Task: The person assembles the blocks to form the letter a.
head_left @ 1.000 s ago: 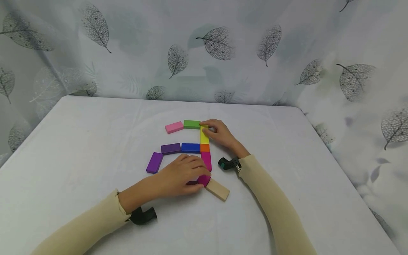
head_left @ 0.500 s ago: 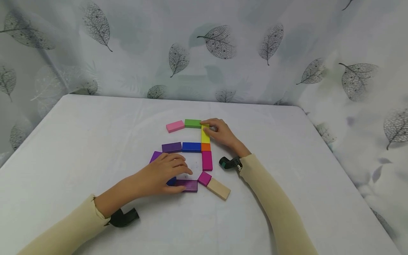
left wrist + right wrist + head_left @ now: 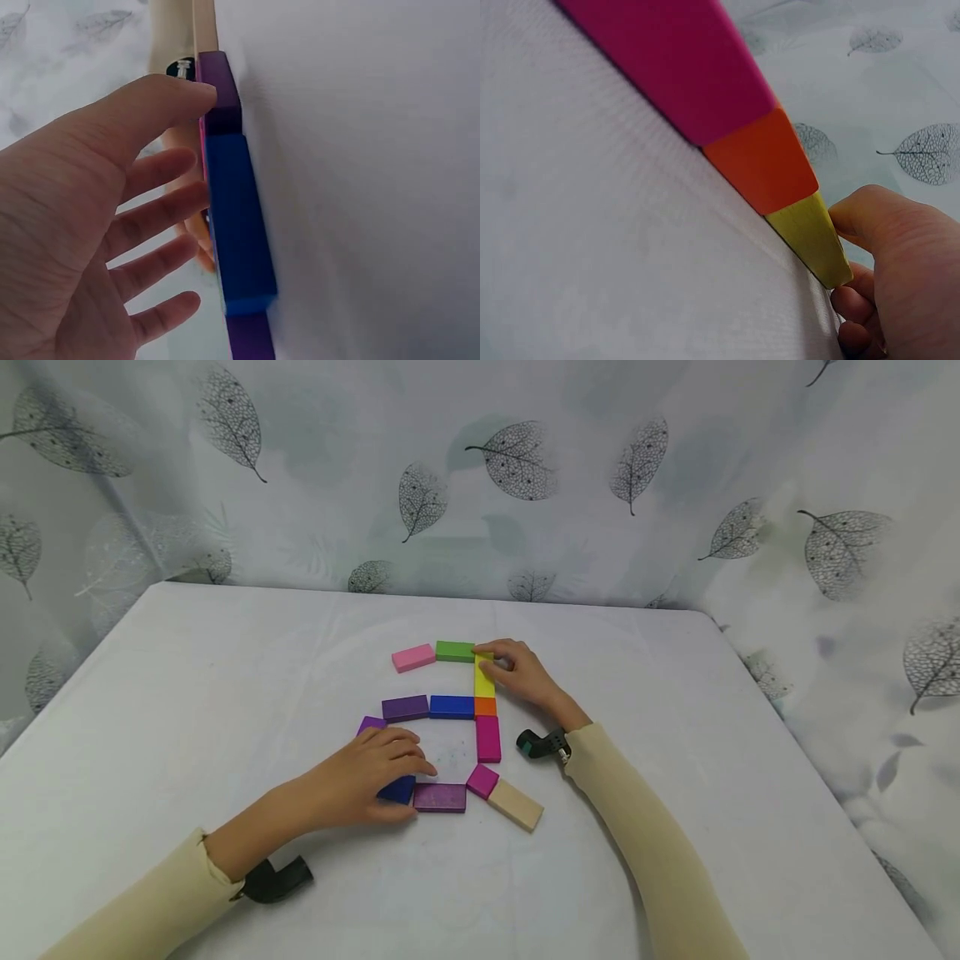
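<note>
Coloured wooden blocks lie flat in an outline. My left hand hovers around the lower-left corner, fingers loosely spread, over a blue block it partly covers. In the left wrist view its thumb overlaps the neighbouring purple block. A violet block shows behind the knuckles. At the upper right, my right hand holds the yellow block, thumb along its side and fingers curled at its far end. An orange block adjoins the yellow one, then a magenta block.
Green and pink blocks form the top row. Below them, a dark purple block meets another blue block. A small magenta block and a beige block angle off at lower right. A white cloth covers the table.
My left hand has moved left from the small magenta block to the lower-left corner, uncovering the purple block and part of the blue one. My right hand stays at the yellow block.
</note>
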A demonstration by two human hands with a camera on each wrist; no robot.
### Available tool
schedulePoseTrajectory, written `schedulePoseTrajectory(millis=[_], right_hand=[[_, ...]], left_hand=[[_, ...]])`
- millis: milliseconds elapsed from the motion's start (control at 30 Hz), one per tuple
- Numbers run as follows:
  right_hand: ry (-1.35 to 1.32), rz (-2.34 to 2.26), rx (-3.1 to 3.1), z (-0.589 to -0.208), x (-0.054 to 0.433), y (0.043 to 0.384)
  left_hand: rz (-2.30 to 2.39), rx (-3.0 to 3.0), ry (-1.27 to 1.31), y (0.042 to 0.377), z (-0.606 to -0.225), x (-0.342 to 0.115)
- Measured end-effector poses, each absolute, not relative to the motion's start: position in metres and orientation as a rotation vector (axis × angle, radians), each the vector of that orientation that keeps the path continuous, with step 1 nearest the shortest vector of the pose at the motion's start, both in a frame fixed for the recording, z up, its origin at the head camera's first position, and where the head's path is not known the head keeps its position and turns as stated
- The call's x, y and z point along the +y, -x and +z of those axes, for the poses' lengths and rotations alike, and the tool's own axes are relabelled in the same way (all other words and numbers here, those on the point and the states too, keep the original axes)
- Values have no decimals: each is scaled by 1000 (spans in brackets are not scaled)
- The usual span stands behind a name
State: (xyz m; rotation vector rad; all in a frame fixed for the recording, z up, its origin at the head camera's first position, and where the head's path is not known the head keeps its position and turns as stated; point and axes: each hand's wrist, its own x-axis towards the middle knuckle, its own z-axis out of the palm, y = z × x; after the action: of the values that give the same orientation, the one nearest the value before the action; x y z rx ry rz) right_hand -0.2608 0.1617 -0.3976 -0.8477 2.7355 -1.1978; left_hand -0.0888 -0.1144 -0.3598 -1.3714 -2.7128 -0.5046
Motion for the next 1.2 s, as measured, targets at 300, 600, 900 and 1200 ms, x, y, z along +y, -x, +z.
schedulePoseTrajectory(millis=[300,600,900,1200], right_hand=[[828,-1197,2729,-397,160,260],[821,-1182,2746,-399,160,261],[855,-1206,2738,-398,161,263],[832,-1192,2743,-399,160,262]], left_hand=[[-519,-2792,1266,85,-366,-131],[-566,-2798,1270,85,-369,-134],[-598,-2815,1287,85,-367,-134],[-595,-2816,1287,85,-369,-135]])
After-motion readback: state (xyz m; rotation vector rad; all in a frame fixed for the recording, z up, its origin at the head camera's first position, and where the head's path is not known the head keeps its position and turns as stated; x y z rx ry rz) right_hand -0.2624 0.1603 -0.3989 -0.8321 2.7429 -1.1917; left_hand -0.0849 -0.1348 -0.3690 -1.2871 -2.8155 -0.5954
